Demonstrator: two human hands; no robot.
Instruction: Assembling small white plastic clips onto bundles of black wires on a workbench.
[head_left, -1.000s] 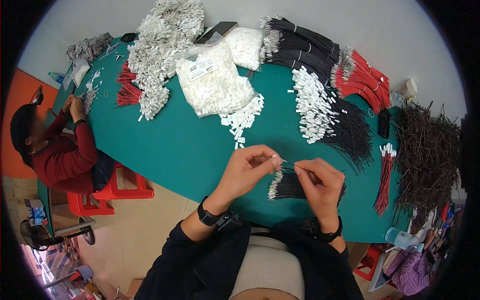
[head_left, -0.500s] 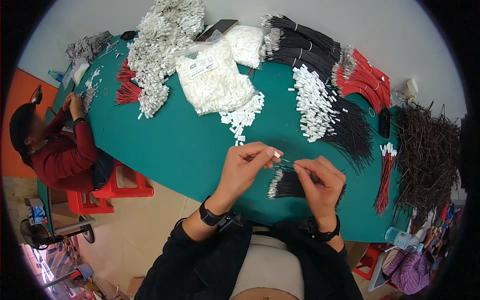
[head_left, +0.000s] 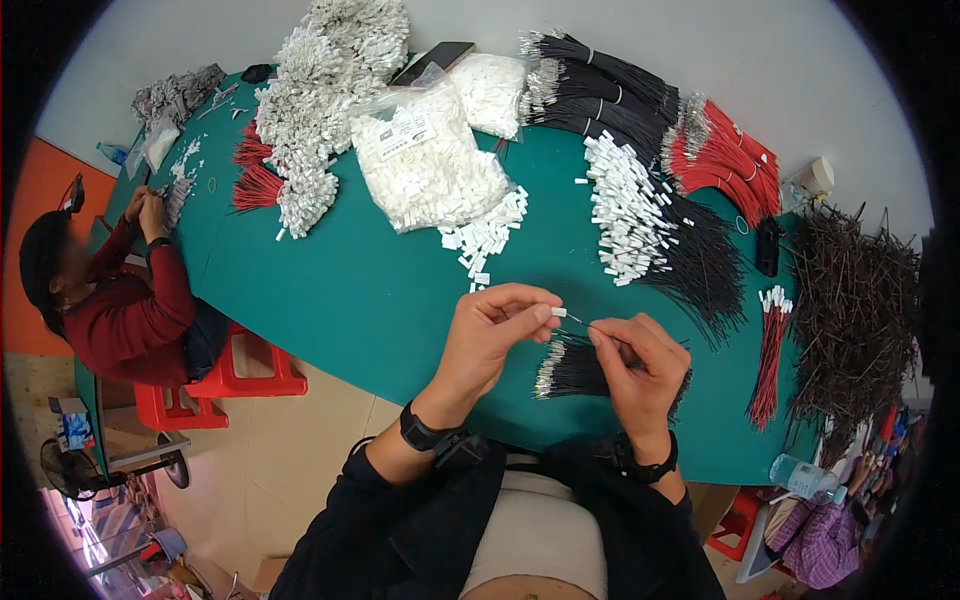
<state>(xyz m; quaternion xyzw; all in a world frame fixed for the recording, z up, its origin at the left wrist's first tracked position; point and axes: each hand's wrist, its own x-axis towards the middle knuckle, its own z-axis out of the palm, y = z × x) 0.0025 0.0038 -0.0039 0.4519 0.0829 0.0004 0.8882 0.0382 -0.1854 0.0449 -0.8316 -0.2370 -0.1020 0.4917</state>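
Between thumb and index finger, my left hand [head_left: 497, 335] pinches a small white plastic connector housing [head_left: 558, 312]. My right hand [head_left: 641, 368] is closed on a thin black wire [head_left: 583, 322], whose metal-tipped end points at the housing. The two meet or nearly meet; whether the tip is inside I cannot tell. Under my hands lies a bundle of black wires [head_left: 575, 372] with silvery terminals at the left end, partly covered by my right hand. Beyond my left hand, loose white housings [head_left: 487, 236] spill from a clear plastic bag [head_left: 425, 165].
Black wires with white housings [head_left: 628, 210] are heaped beyond my right hand. Bundled black wires [head_left: 605, 85] and red wires [head_left: 730, 155] lie at the back. A tangled dark wire pile [head_left: 855, 310] stands right. A co-worker [head_left: 125, 290] sits at the far left.
The white housing in my left hand has turned more level and shows more beyond the fingertips. The wire tip is closer to it; both hands have barely shifted.
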